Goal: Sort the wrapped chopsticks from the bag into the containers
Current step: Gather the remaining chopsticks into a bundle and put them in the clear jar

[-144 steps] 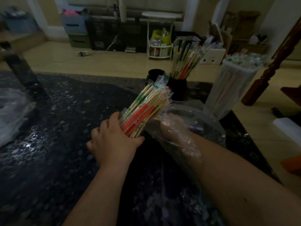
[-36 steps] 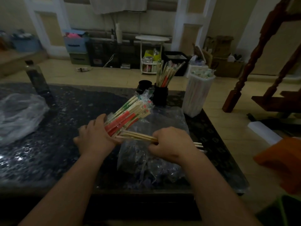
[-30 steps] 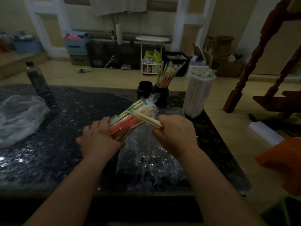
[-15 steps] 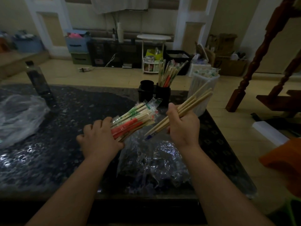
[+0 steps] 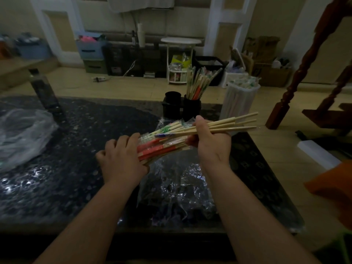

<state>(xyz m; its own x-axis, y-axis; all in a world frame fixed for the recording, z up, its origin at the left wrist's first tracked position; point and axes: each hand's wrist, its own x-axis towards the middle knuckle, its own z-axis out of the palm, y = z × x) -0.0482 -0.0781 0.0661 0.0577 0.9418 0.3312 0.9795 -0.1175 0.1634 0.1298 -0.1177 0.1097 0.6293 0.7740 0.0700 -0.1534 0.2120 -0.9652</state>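
Two hands, two bundles of chopsticks at frame centre.
Left hand [image 5: 122,159] grips the wrapped bundle [image 5: 162,143]; right hand [image 5: 209,141] clasps plain chopsticks [image 5: 236,123] jutting toward the right.

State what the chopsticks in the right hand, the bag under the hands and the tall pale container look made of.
Chopsticks in the right hand: pale, matt, straw-coloured sticks, likely bamboo or wood.
Bag: thin clear plastic film, crinkled with glossy highlights.
Tall container: probably translucent whitish plastic; its contents show faintly through the wall.
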